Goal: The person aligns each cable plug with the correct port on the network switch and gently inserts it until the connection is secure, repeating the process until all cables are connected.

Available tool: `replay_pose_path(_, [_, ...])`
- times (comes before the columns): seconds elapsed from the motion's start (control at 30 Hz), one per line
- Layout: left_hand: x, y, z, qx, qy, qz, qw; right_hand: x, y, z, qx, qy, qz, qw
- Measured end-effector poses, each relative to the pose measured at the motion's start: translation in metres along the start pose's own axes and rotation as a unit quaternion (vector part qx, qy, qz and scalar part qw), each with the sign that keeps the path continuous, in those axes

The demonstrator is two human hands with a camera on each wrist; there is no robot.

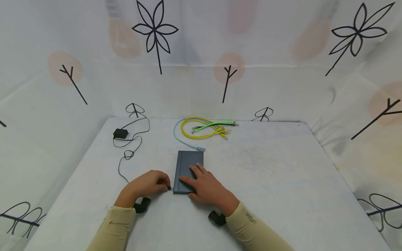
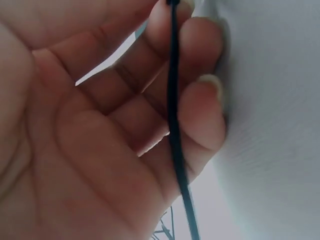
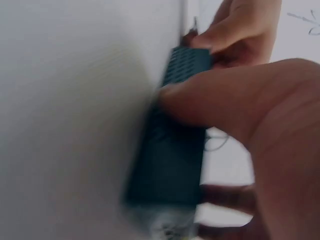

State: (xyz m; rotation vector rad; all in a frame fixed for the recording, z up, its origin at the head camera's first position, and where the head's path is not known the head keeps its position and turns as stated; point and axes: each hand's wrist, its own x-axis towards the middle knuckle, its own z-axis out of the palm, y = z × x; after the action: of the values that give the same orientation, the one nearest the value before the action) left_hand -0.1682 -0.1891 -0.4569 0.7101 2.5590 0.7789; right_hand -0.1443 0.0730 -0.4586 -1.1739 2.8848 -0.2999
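A flat dark grey network switch (image 1: 190, 158) lies on the table in front of me. My left hand (image 1: 150, 183) pinches the small black plug (image 1: 169, 188) of a thin power cable at the near end of its left side; the metal tip meets the casing in the head view. In the left wrist view the black cable (image 2: 173, 105) runs down past the curled fingers. My right hand (image 1: 207, 188) holds the switch, fingers spread over its top. The right wrist view shows that thumb (image 3: 185, 102) against the vented side.
The power cable loops back to a black adapter (image 1: 120, 134) at the far left. Behind the switch lie a light blue network cable (image 1: 182, 141), a coiled yellow one (image 1: 185, 130), and short green (image 1: 208, 126) and black ones. Patterned white cloth surrounds the table (image 1: 267, 195).
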Motion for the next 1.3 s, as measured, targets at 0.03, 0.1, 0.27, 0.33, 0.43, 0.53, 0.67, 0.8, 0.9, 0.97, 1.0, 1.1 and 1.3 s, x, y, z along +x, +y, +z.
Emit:
replay_pose_path(0.03, [0.000, 0.000, 0.000, -0.001, 0.002, 0.003, 1.0000, 0.002, -0.004, -0.002, -0.015, -0.006, 0.006, 1.000])
replay_pose_path(0.1, [0.001, 0.000, 0.001, 0.001, 0.007, 0.008, 0.9999, 0.007, -0.011, -0.006, -0.040, -0.025, 0.023, 0.999])
replay_pose_path(0.27, [0.002, 0.003, 0.001, -0.004, 0.008, 0.009, 0.9999, 0.019, -0.028, -0.017, -0.064, -0.082, 0.073, 0.992])
replay_pose_path(0.33, [0.002, 0.004, 0.001, -0.007, 0.008, 0.009, 0.9999, 0.021, -0.032, -0.021, -0.062, -0.091, 0.084, 0.990])
replay_pose_path(0.43, [0.003, 0.004, 0.002, -0.009, 0.006, 0.011, 0.9999, 0.023, -0.034, -0.021, -0.067, -0.089, 0.088, 0.990])
replay_pose_path(0.53, [0.003, 0.005, 0.001, -0.010, 0.008, 0.013, 0.9998, 0.023, -0.033, -0.021, -0.071, -0.083, 0.091, 0.990])
replay_pose_path(0.67, [0.003, 0.007, 0.000, -0.005, 0.013, 0.005, 0.9999, 0.023, -0.032, -0.019, -0.071, -0.080, 0.094, 0.990])
replay_pose_path(0.8, [0.003, 0.006, 0.000, -0.007, 0.012, 0.006, 0.9999, 0.024, -0.030, -0.017, -0.068, -0.079, 0.093, 0.990])
replay_pose_path(0.9, [0.002, 0.007, 0.000, -0.013, 0.010, 0.010, 0.9998, 0.024, -0.028, -0.016, -0.068, -0.078, 0.090, 0.990])
replay_pose_path(0.97, [0.003, 0.007, 0.000, -0.014, 0.010, 0.013, 0.9998, 0.024, -0.027, -0.015, -0.068, -0.078, 0.087, 0.991])
replay_pose_path(1.0, [0.003, 0.007, 0.000, -0.015, 0.011, 0.012, 0.9998, 0.024, -0.027, -0.015, -0.068, -0.077, 0.086, 0.991])
replay_pose_path(1.1, [0.004, 0.007, 0.002, -0.009, 0.016, 0.007, 0.9998, 0.024, -0.026, -0.016, -0.069, -0.077, 0.083, 0.991])
replay_pose_path(1.3, [0.004, 0.009, 0.001, -0.013, 0.020, 0.009, 0.9997, 0.024, -0.026, -0.017, -0.069, -0.077, 0.081, 0.991])
